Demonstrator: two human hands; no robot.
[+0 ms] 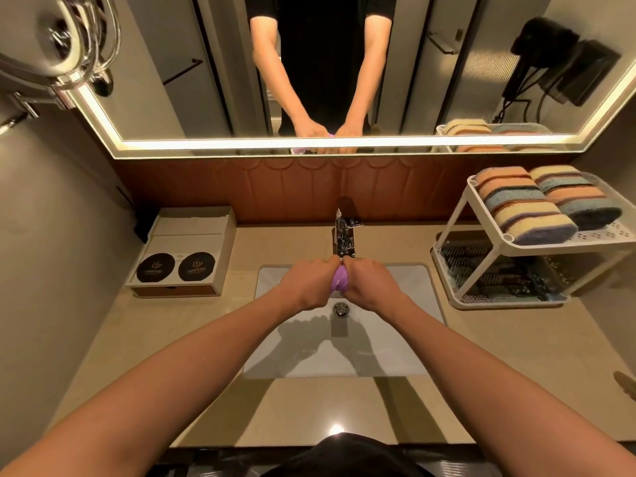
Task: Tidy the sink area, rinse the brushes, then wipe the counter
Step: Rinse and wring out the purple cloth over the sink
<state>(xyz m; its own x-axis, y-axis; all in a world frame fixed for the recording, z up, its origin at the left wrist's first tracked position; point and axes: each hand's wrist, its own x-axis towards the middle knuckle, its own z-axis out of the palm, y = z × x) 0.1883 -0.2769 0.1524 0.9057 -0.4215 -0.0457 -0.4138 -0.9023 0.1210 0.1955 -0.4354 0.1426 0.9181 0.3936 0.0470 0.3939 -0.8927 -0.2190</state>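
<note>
Both hands [339,285] hide most of the purple cloth [340,283].

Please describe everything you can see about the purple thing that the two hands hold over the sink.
The purple thing is small, soft-looking and bunched, with fine ribs or folds on its surface; it looks like cloth, though that is uncertain. The left hand and right hand grip it from both sides and hide most of it. It hangs above the white sink, just below the chrome faucet. No running water is visible.
</note>
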